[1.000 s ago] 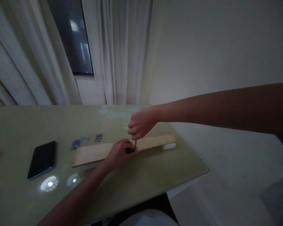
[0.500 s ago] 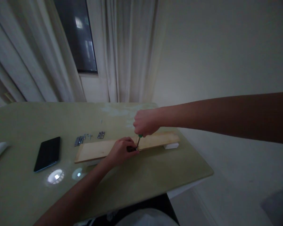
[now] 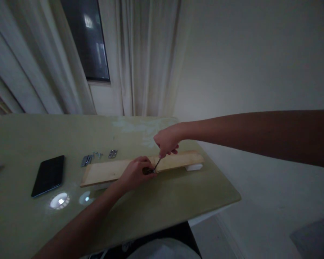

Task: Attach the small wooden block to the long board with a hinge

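Note:
A long pale wooden board [image 3: 108, 172] lies across the green table [image 3: 162, 201], propped on a white block [image 3: 193, 167] at its right end. My left hand [image 3: 135, 174] rests on the board's middle, fingers closed around a small dark piece, likely a hinge [image 3: 146, 170]. My right hand [image 3: 166, 142] is closed on a screwdriver [image 3: 157, 164] whose thin shaft slants down-left, its tip at the dark piece by my left fingers.
A black phone [image 3: 48, 175] lies left of the board. Metal hinges [image 3: 113, 153] and loose screws [image 3: 96, 155] sit behind the board. Curtains and a dark window stand behind the table. The table's right edge drops to the floor.
My right hand has tilted the screwdriver from upright to slanted, and its fingers have shifted on the handle. The left hand has stayed on the board. The view shifted slightly.

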A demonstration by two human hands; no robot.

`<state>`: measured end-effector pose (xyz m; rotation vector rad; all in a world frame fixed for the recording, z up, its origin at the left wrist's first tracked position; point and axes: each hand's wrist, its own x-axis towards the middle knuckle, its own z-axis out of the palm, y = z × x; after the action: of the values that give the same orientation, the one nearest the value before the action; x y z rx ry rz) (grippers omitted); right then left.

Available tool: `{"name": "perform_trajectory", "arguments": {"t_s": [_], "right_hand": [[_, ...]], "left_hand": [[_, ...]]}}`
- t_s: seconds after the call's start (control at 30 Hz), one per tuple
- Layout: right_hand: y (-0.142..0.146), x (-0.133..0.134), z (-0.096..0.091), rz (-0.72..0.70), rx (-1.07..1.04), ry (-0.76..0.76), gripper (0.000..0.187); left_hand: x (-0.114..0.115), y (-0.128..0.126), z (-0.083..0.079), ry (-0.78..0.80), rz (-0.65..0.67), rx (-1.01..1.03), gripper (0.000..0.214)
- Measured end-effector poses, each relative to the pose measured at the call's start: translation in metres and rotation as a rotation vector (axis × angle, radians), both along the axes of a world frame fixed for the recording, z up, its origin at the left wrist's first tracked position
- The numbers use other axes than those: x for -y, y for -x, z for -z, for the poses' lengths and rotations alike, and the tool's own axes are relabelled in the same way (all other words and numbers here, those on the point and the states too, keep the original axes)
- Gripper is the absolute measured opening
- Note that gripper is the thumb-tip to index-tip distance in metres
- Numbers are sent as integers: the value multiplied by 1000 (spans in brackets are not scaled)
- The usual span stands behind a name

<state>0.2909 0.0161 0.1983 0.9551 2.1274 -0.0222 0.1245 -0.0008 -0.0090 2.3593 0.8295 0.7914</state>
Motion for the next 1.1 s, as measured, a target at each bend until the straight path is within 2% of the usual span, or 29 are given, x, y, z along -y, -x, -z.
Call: {"name": "perform_trajectory", "arguments": {"t_s": [0.03,0.07,0.1,0.2,0.23,0.27,0.3,0.37,0.4,0.43,0.47,0.57,0.6,0.63,0.7,0.77,0.83,0.87,0.9,1.0,1.03,1.07,1.1], "right_hand": [[1,0,-1,13,16,-9,43],[1,1,-3,-49,12,-41,41],[0,3,-5,-161,-5,-84,35],[-7,6,-11,-618,-81,-158,24],[-8,7,-12,-670,-98,-150,22],[-7,7,-11,-622,-109,-145,19],[-5,6,-9,-484,-114,-140,18],[3,4,-6,-97,-91,-92,33],[6,3,-5,43,-67,-55,40],[8,3,-5,100,-51,-48,44],[9,2,-5,55,-50,-64,43],[2,4,-10,-407,-117,-136,24],[0,5,-10,-478,-139,-129,21],[-2,5,-10,-459,-146,-110,20],[-2,3,-7,-226,-106,-71,13],[1,1,-4,-1,-37,-21,29],[3,0,-3,59,-2,1,38],[1,0,-3,17,-18,-31,37],[-1,1,-4,-89,-50,-81,32],[-8,5,-8,-574,-155,-178,15],[-8,6,-8,-634,-159,-178,17],[-7,6,-8,-573,-136,-156,18],[-4,6,-7,-416,-97,-122,16]], "left_hand": [[0,0,-1,-4,-9,-2,10],[1,-1,-1,-8,-15,-5,10],[1,-1,-1,-13,-18,-7,10],[1,-1,0,-23,-18,-6,10],[1,-1,0,-25,-20,-3,10],[1,-1,1,-27,-19,-1,10],[0,-1,1,-28,-17,0,11],[0,-1,1,-24,-12,-2,11],[0,-1,1,-19,-13,-4,10],[0,-2,0,-12,-16,-5,10],[1,-2,0,-3,-20,-4,10],[1,-2,0,9,-30,2,10],[1,-2,0,8,-31,-1,11],[2,-2,0,6,-31,-6,12],[2,-3,-2,0,-27,-14,14],[3,-3,-3,-4,-22,-6,14],[3,-3,-4,1,-20,8,13],[3,-3,-4,5,-20,12,13],[3,-3,-4,6,-22,13,14],[2,-3,-1,-1,-29,7,14],[2,-3,-1,-2,-32,9,14],[1,-3,-1,-1,-31,12,12],[1,-3,-1,5,-26,16,11]]}}
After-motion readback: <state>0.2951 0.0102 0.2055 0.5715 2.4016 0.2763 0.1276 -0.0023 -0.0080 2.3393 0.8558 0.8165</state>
